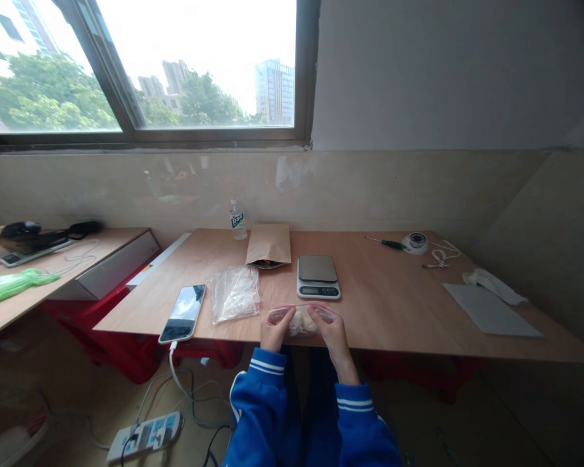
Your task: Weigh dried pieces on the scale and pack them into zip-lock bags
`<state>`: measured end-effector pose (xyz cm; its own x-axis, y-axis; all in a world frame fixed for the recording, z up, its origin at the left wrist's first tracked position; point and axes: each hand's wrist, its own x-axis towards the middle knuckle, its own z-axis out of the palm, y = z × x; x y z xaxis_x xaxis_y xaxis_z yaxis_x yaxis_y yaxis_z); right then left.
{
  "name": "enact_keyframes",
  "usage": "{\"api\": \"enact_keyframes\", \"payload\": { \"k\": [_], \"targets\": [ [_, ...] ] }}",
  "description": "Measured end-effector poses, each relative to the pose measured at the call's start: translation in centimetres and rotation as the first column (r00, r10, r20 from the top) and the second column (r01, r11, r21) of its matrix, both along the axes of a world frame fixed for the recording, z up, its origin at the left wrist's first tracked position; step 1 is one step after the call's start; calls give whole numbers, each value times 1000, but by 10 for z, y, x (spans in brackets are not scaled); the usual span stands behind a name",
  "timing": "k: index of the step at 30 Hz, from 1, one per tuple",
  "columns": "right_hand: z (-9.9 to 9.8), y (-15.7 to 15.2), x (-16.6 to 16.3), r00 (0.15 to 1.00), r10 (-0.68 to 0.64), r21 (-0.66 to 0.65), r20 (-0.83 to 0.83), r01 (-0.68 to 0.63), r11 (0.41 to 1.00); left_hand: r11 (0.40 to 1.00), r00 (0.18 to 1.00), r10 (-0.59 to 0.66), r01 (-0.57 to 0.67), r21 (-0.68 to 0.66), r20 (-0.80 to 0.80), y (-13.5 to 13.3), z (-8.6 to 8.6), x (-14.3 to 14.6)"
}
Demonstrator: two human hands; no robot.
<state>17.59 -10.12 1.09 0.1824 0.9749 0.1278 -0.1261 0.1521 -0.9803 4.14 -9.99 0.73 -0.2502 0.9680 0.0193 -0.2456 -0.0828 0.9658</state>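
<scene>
My blue sleeves (267, 399), banded in white at the cuffs, reached forward toward the digital scale (318, 275). Just on my side of that scale I had a clear zip bag (300, 314), my left hand (276, 329) pinching its top edge at one end and my right hand (331, 329) pinching it at the other, thumbs and fingers closed on the plastic. Pale lumps (302, 322) sat inside; I couldn't tell what they were. To the left of the scale lay a pile of clear bags (236, 295), and farther left a phone (183, 314) with a white cable (177, 377) plugged in. Behind the scale and to its left were a brown paper pouch (269, 243) and a bottle (238, 222). Well to the scale's right, a screwdriver (392, 244) lay by a dome camera (415, 242), both farther back than a pale sheet (489, 310).
</scene>
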Motion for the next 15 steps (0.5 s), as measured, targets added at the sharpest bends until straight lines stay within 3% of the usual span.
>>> {"api": "enact_keyframes", "payload": {
  "k": [2, 4, 6, 8, 11, 15],
  "targets": [
    [6, -1, 7, 978, -163, 115, 133, 148, 982, 1000, 999, 7, -6, 21, -39, 1, 0, -2],
    [15, -4, 12, 892, -301, 297, 337, 203, 933, 996, 994, 13, -3, 86, -107, 0, 3, -2],
    [24, -7, 14, 767, -336, 423, 547, 93, 901, 982, 979, 19, 21, 190, -204, -2, 9, 0],
    [30, -10, 13, 653, -343, 458, 675, -7, 889, 957, 952, 9, 80, 278, -305, -6, 16, 2],
    [35, -12, 12, 591, -383, 487, 710, -20, 873, 928, 916, -2, 152, 342, -400, -12, 28, 6],
    [40, -16, 16, 599, -398, 515, 695, -28, 857, 921, 887, 37, 149, 361, -460, -18, 37, 8]
  ]
}}
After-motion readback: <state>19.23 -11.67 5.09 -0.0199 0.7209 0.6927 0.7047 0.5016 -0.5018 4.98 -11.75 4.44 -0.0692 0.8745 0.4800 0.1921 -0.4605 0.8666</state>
